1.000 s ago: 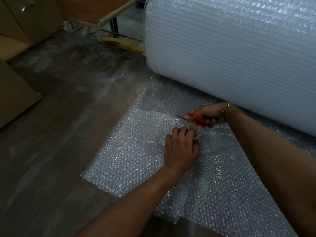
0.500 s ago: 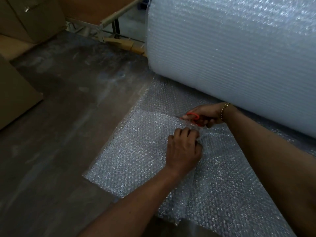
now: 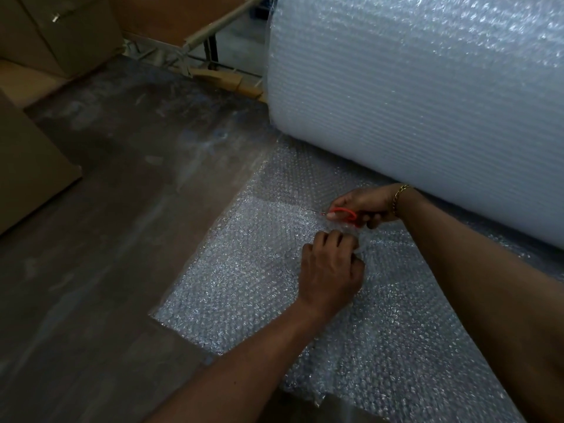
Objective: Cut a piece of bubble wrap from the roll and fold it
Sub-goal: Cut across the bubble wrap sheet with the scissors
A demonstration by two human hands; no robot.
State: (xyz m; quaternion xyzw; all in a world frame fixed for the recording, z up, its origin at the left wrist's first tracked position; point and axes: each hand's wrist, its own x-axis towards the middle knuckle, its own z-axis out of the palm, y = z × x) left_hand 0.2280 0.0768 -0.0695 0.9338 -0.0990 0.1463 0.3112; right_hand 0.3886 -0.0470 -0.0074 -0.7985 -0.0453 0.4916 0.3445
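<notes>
A huge bubble wrap roll [image 3: 412, 96] lies across the upper right. A sheet of bubble wrap [image 3: 244, 270] runs from under it over the floor toward me. My right hand [image 3: 363, 206], with a gold bracelet at the wrist, grips orange-handled scissors [image 3: 343, 214] whose thin blades point left along the cut line in the sheet. Just below them, my left hand [image 3: 331, 267] pinches the cut edge of the sheet with curled fingers.
The dark, dusty floor [image 3: 122, 239] spreads to the left. Cardboard boxes [image 3: 30, 154] stand at the left edge and in the upper left corner. A metal frame with a cardboard tube [image 3: 213, 35] sits behind the roll's left end.
Both hands have crept a little left along the cut line. The scissors' blades reach slightly further into the sheet.
</notes>
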